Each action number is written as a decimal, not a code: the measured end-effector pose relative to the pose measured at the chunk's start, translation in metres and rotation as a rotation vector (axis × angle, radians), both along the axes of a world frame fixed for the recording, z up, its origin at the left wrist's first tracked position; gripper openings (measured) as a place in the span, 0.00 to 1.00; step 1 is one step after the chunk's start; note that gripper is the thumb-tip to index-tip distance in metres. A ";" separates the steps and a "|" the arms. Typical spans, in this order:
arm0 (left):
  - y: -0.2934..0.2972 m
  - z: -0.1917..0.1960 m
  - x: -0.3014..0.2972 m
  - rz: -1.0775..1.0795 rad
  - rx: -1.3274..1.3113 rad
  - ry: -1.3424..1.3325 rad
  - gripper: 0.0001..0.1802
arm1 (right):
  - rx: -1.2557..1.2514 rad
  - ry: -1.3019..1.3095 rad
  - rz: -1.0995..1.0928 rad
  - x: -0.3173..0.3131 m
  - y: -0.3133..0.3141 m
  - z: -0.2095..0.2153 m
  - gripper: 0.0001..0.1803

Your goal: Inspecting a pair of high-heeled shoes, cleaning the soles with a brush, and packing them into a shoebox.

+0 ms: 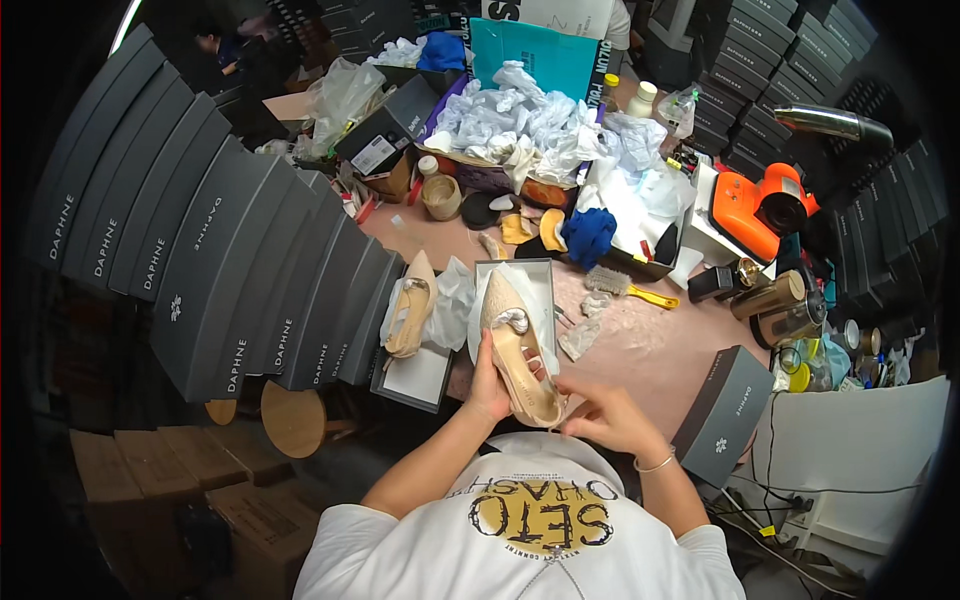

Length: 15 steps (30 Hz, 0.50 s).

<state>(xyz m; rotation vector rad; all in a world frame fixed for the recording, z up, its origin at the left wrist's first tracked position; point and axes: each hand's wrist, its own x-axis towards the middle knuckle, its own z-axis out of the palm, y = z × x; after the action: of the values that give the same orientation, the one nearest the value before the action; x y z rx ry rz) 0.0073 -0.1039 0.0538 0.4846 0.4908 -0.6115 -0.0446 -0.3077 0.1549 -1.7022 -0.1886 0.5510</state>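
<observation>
I hold a beige pointed slingback shoe (514, 345) over an open shoe box (545, 275) lined with white tissue. My left hand (489, 383) grips the shoe's side near the heel end. My right hand (605, 415) pinches the heel end and strap from the right; a thin bracelet circles that wrist. A white paper wad fills the shoe's toe. The matching beige shoe (412, 305) lies in a box lid (415, 375) to the left, beside a clear plastic bag (455, 295).
Dark grey shoe boxes (250, 270) are stacked along the left, and more on the right. A grey box (722, 410) stands at the right table edge. Crumpled white tissue (520, 120), a yellow-handled brush (630, 287), an orange tool (755, 210), metal cans (770, 295) and a round wooden stool (292, 418) surround me.
</observation>
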 end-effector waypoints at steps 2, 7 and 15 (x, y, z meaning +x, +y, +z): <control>0.010 0.011 0.007 -0.068 0.104 -0.072 0.40 | -0.193 -0.192 -0.178 0.026 0.007 0.007 0.22; 0.010 0.025 0.001 -0.164 0.185 -0.131 0.34 | -0.772 -0.677 -0.169 0.084 0.070 -0.057 0.08; 0.061 -0.007 0.008 -0.015 0.315 0.135 0.33 | -0.493 -0.477 -0.177 0.077 0.091 -0.074 0.04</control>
<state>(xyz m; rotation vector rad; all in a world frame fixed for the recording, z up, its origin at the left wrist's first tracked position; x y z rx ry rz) 0.0153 -0.0429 0.0464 0.7489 0.7173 -0.5862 0.0324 -0.2166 0.0809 -2.2905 -0.2526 0.0454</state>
